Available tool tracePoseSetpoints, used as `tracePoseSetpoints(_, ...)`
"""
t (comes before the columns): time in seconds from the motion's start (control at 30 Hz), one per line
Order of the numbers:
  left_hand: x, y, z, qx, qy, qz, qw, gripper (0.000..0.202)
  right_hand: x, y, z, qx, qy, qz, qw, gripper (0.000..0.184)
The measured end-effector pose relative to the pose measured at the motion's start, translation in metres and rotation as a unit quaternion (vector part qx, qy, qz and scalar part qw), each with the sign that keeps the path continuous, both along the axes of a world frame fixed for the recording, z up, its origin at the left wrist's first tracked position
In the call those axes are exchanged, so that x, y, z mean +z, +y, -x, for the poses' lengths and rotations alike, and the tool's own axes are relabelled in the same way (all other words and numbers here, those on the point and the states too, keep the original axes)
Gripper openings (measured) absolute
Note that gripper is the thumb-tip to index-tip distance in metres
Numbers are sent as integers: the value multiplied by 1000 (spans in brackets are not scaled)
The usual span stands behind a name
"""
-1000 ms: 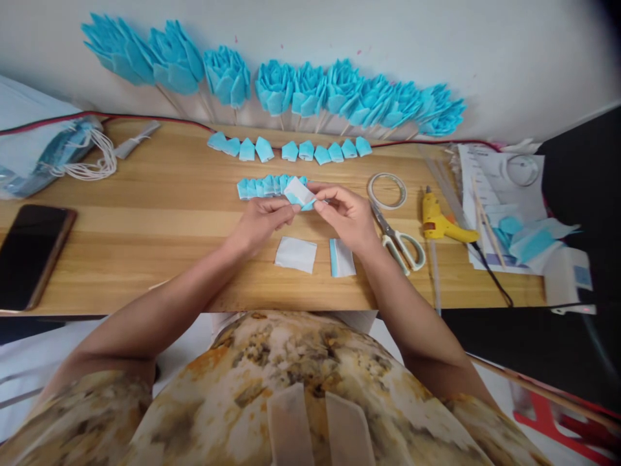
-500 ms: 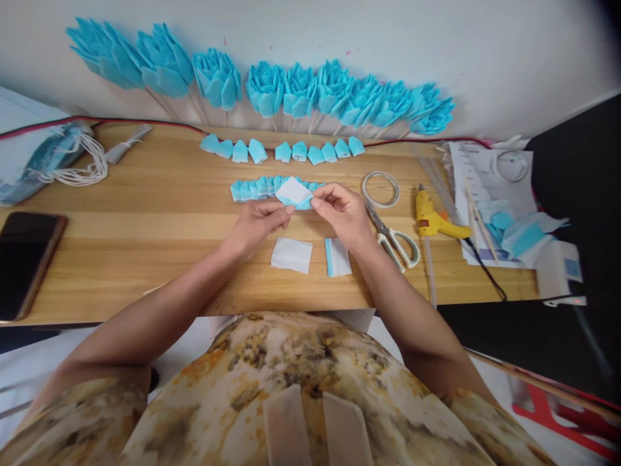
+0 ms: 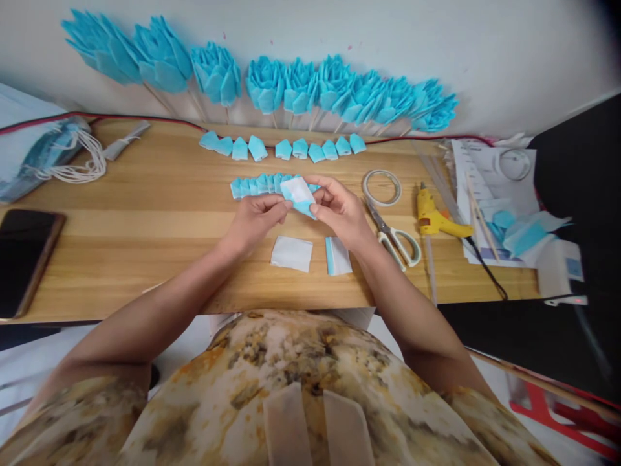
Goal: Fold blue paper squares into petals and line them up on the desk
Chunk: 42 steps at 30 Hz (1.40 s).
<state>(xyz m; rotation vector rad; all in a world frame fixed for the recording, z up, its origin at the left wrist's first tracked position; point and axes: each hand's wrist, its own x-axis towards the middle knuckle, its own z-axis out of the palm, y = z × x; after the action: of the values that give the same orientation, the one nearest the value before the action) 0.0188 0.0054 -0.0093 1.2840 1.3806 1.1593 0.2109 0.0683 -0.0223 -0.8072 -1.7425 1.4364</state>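
Note:
A small piece of paper (image 3: pixel 297 194), white on one face with a blue edge, is held just above the wooden table (image 3: pixel 145 213). My left hand (image 3: pixel 255 221) pinches its left side and my right hand (image 3: pixel 342 213) pinches its right side. Right behind it lies a row of overlapping folded blue petals (image 3: pixel 257 185). Two more paper pieces lie below my hands: a white one (image 3: pixel 292 253) and a white one with a blue stripe (image 3: pixel 337 256).
Blue paper flowers on sticks (image 3: pixel 272 84) lean on the wall over another row of petals (image 3: pixel 284 149). To the right lie a tape roll (image 3: pixel 381 188), scissors (image 3: pixel 395 236), a yellow glue gun (image 3: pixel 436 220) and papers (image 3: pixel 495 194). At left are a phone (image 3: pixel 24 259) and masks (image 3: pixel 53 155).
The paper piece has been turned slightly between my fingers, and my hands have shifted a little. The camera view has drifted slightly.

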Motion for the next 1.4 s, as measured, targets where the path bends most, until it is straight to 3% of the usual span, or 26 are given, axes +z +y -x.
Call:
tracePoseSetpoints(0.23,2,0,-2,-1,-51,3,999,40,-1,-2,1,24,3,-31,999,52)
tracePoseSetpoints(0.6,1,1,-1,-10,-46,15,999,36,4,-3,0,37,-3,4,999,49)
tracePoseSetpoints(0.93,2,2,-1,-14,-49,22,998,28,-2,-2,0,65,-18,-4,998,56)
tracePoseSetpoints(1.17,-1,3,-1,-12,-70,29,997,31,-6,-2,0,40,-31,-8,999,66)
tracePoseSetpoints(1.4,-6,4,1,-7,-48,18,999,27,-4,-1,0,31,-26,-2,999,61)
